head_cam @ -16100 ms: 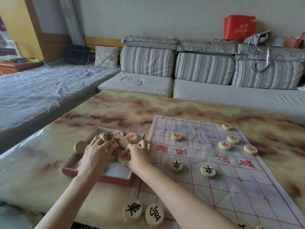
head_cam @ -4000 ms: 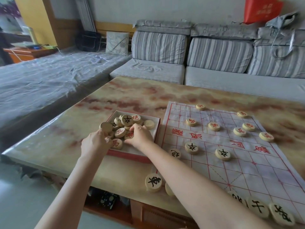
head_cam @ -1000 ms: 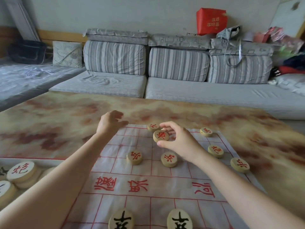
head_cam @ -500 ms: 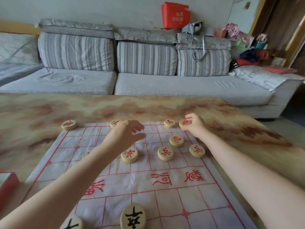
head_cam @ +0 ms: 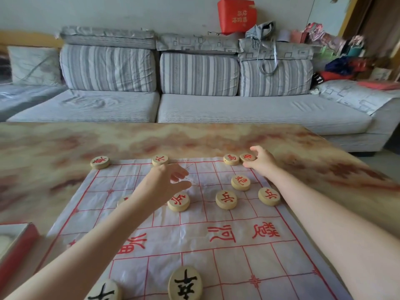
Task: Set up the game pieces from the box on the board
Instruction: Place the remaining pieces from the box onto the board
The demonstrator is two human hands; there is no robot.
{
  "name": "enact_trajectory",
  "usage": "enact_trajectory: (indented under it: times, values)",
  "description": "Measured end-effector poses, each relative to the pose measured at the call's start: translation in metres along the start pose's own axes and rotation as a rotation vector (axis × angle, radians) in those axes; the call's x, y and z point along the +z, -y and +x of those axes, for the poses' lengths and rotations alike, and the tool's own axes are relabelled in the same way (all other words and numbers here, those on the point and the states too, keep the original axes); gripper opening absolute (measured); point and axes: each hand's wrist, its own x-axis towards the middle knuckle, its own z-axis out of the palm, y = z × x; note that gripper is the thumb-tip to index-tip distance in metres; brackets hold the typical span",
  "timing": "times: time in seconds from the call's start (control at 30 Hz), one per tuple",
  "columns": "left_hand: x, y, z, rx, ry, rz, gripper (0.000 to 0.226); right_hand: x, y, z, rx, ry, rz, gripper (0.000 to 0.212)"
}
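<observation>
The red side at the far end of the board is about half laid. On the far line stand four red pieces: a left corner piece, a second piece further in, a third piece toward the right, and just beside it the right corner piece. The right hand pinches this last piece between thumb and fingertips as it sits on the corner; I judge that placing it is the step in hand.

The left hand hovers over the middle of the far half with its fingers loosely curled and its thumb out. Nothing shows in its grasp.

Nearer than the far line, a cannon stands on the right. Then comes a row of soldiers: right, middle right, centre, and one more half hidden by the left arm.

What is left for red, by my reading, is the wide gaps along the far line, the left cannon spot and the leftmost soldier spot.

Two black pieces show at the near edge, but the rest of that side is out of view, so its progress cannot be told. The box lies at the near left on the table, mostly cut off, so what remains in it cannot be made out.
</observation>
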Motion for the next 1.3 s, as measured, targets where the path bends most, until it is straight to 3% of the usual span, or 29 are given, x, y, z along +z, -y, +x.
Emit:
enact_trajectory:
  times: [0.13, 0.27, 0.53, 0.9, 1.3]
  values:
    - [-0.014, 0.001, -0.010, -0.011, -0.008, 0.001, 0.027, -0.007, 0.024, -0.030, -0.070, -0.062, 0.029, 0.055]
    - [-0.042, 0.005, -0.035, -0.074, -0.041, -0.016, 0.023, -0.001, 0.067, -0.089, -0.324, -0.054, 0.072, 0.038]
    - [-0.117, 0.025, -0.123, -0.191, -0.117, -0.009, 0.019, 0.024, 0.152, -0.216, -0.511, 0.386, 0.136, 0.035]
    - [-0.205, 0.087, -0.268, -0.481, -0.282, 0.180, 0.017, 0.074, 0.240, -0.322, -0.647, 0.625, 0.220, 0.035]
    - [-0.225, 0.104, -0.322, -0.669, -0.153, 0.194, 0.043, 0.116, 0.266, -0.363, -0.674, 0.718, 0.188, 0.037]
